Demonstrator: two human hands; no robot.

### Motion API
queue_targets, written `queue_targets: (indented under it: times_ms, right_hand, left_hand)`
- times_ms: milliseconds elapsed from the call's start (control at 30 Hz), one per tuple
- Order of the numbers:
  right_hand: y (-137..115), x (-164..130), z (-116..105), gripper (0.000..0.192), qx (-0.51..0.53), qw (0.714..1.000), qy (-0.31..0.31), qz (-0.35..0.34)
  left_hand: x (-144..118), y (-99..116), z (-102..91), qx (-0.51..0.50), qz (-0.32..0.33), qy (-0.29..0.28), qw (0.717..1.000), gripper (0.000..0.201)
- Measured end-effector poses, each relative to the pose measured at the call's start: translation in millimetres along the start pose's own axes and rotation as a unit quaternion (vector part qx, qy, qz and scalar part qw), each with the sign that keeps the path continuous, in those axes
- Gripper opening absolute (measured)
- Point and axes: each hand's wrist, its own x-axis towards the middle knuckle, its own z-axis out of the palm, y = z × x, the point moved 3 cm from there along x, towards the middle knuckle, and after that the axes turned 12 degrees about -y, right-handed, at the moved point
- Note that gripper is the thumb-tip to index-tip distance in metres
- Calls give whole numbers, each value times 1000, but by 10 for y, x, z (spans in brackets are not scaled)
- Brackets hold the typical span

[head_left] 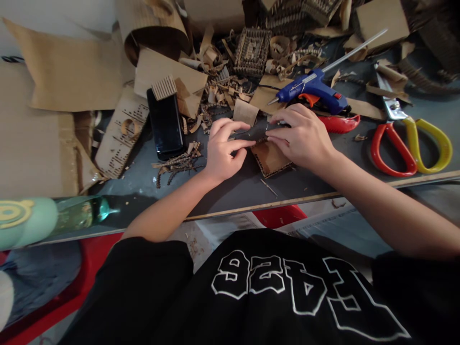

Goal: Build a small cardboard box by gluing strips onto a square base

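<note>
A small rectangular cardboard piece (272,160) with dark, corrugated edging lies on the dark table near its front edge. My left hand (227,149) is beside its left corner, index finger stretched out with the tip at the edging. The thumb is bent and the other fingers are apart, with nothing visible in them. My right hand (304,136) covers the upper right part of the piece, its fingertips closed on the far edge. Just beyond the hands lies a curled cardboard scrap (246,112). A blue glue gun (312,90) with a clear stick rests behind my right hand.
Large scissors (395,129) with red and yellow handles lie at right, near a red-handled tool (339,123). A black phone (165,124) is left. Cardboard strips (230,88) and a ridged cardboard block (252,50) crowd the back. A green bottle (32,221) lies at the front left edge.
</note>
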Motion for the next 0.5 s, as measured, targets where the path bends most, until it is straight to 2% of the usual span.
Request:
queue_targets:
  times_ms: [133, 300, 400, 500]
  right_hand:
    - [-109, -31, -86, 30, -50, 995, -65, 54]
    - [-361, -188, -169, 27, -116, 972, -120, 163]
    - [-483, -267, -158, 25, -120, 958, -137, 220]
    - [-524, -281, -136, 29, -115, 952, -155, 236]
  left_hand:
    - [-65, -10, -58, -13, -24, 46, 999, 22]
    - [-57, -4, -35, -7, -49, 45, 998, 37]
    - [-46, 55, -2, -7, -25, 33, 999, 39]
    - [-41, 77, 9, -22, 4, 35, 999, 35]
